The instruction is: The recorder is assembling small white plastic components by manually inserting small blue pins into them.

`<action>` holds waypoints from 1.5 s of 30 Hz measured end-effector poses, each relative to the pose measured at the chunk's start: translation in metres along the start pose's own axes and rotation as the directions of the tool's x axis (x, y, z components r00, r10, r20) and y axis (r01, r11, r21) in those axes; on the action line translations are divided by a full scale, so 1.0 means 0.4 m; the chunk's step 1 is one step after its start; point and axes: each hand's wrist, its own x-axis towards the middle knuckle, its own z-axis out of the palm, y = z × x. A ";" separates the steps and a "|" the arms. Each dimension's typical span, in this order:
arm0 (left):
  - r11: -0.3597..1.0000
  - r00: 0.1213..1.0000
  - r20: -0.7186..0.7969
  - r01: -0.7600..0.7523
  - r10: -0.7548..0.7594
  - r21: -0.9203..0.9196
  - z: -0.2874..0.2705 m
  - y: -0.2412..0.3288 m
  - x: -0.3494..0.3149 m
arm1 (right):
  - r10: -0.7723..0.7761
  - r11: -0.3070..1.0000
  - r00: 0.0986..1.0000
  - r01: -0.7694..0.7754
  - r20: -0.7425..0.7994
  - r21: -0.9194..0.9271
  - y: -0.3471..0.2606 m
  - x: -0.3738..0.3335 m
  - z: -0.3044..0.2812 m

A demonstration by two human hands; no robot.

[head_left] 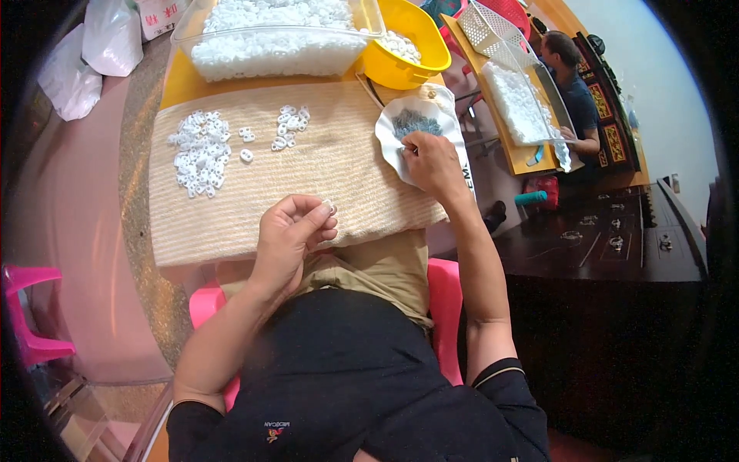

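Observation:
My left hand (289, 239) is closed near the front edge of the striped cloth, pinching a small white plastic piece (330, 206) between thumb and index finger. To the right, my right hand (433, 163) reaches over a white scalloped dish (387, 148). Its fingers are pressed together at the edge of a heap of tiny grey metal pieces (416, 122); what they grip is too small to make out. A loose pile of white plastic pieces (202, 154) lies at the cloth's left. Right of it are a few single pieces and a smaller cluster (291, 127).
The beige cloth (254, 208) covers the table. Behind it stand a clear bin (376, 27) full of white pieces and a yellow bowl (435, 48). A person (581, 100) sits at another table on the right. A pink stool (31, 316) stands at left.

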 end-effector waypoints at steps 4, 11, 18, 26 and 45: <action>1.000 1.000 0.009 0.015 -0.015 0.004 0.000 0.000 -0.001 | -0.009 1.000 0.999 0.010 0.037 -0.020 -0.002 0.009 -0.006; 0.997 0.998 0.033 0.044 -0.046 0.058 -0.006 -0.011 -0.002 | -0.025 1.000 0.993 0.025 0.119 0.002 -0.006 0.031 -0.016; 0.997 0.998 0.039 0.051 -0.053 0.063 -0.002 -0.010 -0.004 | -0.033 0.999 0.982 0.040 0.184 -0.035 0.001 0.052 -0.021; 0.998 0.997 0.069 0.043 -0.046 0.050 -0.001 -0.011 -0.007 | -0.035 0.994 0.993 0.023 0.117 0.104 0.006 0.035 -0.032; 0.998 0.996 0.072 0.061 -0.059 -0.022 0.006 -0.013 -0.010 | 0.003 0.448 0.983 -0.168 0.186 0.878 -0.112 -0.075 -0.031</action>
